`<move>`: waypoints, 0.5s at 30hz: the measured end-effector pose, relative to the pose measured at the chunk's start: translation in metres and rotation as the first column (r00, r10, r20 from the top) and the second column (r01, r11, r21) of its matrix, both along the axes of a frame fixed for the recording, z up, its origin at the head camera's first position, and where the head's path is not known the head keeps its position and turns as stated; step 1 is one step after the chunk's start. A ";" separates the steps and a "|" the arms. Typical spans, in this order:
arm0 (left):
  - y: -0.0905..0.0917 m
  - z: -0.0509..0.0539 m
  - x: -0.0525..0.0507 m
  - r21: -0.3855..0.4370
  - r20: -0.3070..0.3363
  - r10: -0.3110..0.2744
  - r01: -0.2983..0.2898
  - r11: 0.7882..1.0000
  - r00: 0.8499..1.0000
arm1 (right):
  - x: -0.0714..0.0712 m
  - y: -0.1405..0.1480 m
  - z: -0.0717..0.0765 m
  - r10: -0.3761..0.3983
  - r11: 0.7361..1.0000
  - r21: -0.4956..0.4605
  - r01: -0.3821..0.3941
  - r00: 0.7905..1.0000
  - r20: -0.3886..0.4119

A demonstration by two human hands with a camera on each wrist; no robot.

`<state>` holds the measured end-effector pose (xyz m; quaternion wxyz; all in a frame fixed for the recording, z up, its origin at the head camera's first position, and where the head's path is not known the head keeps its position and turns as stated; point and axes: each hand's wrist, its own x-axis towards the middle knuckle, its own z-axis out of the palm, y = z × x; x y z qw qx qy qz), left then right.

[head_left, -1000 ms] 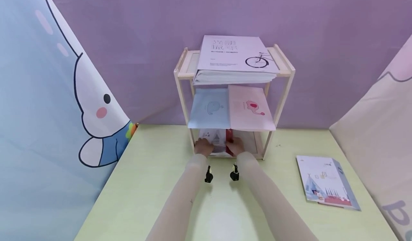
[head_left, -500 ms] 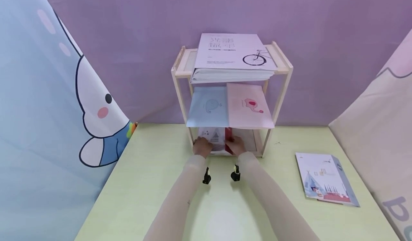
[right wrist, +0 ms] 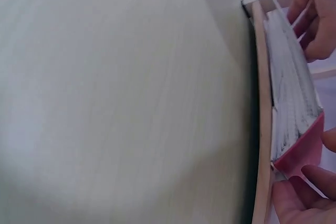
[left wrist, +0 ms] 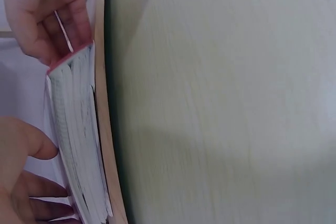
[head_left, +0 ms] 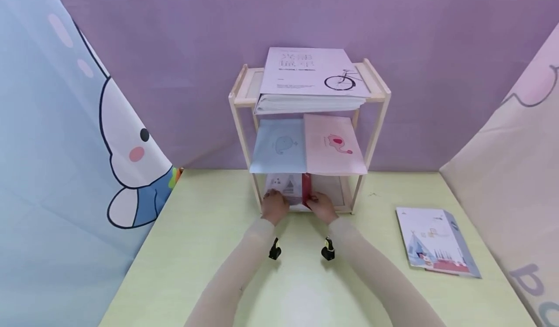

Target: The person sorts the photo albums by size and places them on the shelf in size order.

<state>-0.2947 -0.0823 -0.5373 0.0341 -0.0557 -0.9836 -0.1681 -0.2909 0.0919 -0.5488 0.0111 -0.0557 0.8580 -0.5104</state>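
Note:
On the bottom shelf of a small wooden rack (head_left: 349, 205) lies a stack of books (head_left: 286, 184) with a grey tent picture on top and a red strip along its right side. My left hand (head_left: 275, 206) rests at the stack's front left, fingers loosely bent on its upper edge. The right hand (head_left: 323, 208) touches the red side (right wrist: 304, 148) with relaxed fingers, its thumb close to the top edge. Page edges (left wrist: 79, 135) face the front, just behind the shelf's wooden rail (left wrist: 107, 129). The middle shelf hides the back of the stack.
The middle shelf holds a blue booklet (head_left: 279, 147) and a pink booklet (head_left: 334, 145) side by side. A thick stack of white books (head_left: 310, 74) with a bicycle picture sits on top. Another tent-picture book (head_left: 434, 239) lies on the table at right.
Both wrists have moved slightly back and apart, and the right hand has shifted a little off the red side. The stack shows no clear movement; the head view has shifted slightly.

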 end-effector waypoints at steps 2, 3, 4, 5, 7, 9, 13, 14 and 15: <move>-0.002 0.002 0.005 0.033 -0.040 -0.021 0.023 0.999 0.999 | 0.004 0.003 0.001 0.014 1.000 -0.008 -0.014 1.000 0.003; -0.003 0.003 0.007 0.039 -0.058 -0.031 0.033 0.999 0.998 | 0.007 0.004 0.001 0.020 1.000 -0.006 -0.020 1.000 0.001; -0.003 0.003 0.010 0.044 -0.075 -0.038 0.042 0.998 0.996 | 0.010 0.005 0.002 0.023 1.000 -0.011 -0.023 1.000 0.001; -0.003 0.003 0.012 0.059 -0.086 -0.042 0.047 0.997 0.995 | 0.012 0.006 0.003 0.029 0.999 -0.015 -0.029 1.000 0.005; -0.003 0.003 0.016 0.082 -0.098 -0.048 0.056 0.995 0.994 | 0.018 0.008 0.003 0.035 0.999 -0.027 -0.035 0.999 0.023; -0.001 0.003 0.020 0.103 -0.085 -0.050 0.058 0.993 0.995 | 0.025 0.011 0.004 0.051 0.997 -0.053 -0.048 0.997 0.062; 0.005 0.004 0.026 0.153 -0.071 -0.057 0.067 0.986 0.996 | 0.039 0.016 0.009 0.108 0.991 -0.095 -0.098 0.989 0.102; 0.006 0.004 0.028 0.163 -0.072 -0.058 0.069 0.984 0.996 | 0.042 0.018 0.008 0.122 0.989 -0.102 -0.112 0.988 0.100; 0.008 0.003 0.030 0.168 -0.087 -0.066 0.080 0.983 0.994 | 0.045 0.020 0.007 0.141 0.984 -0.119 -0.129 0.985 0.098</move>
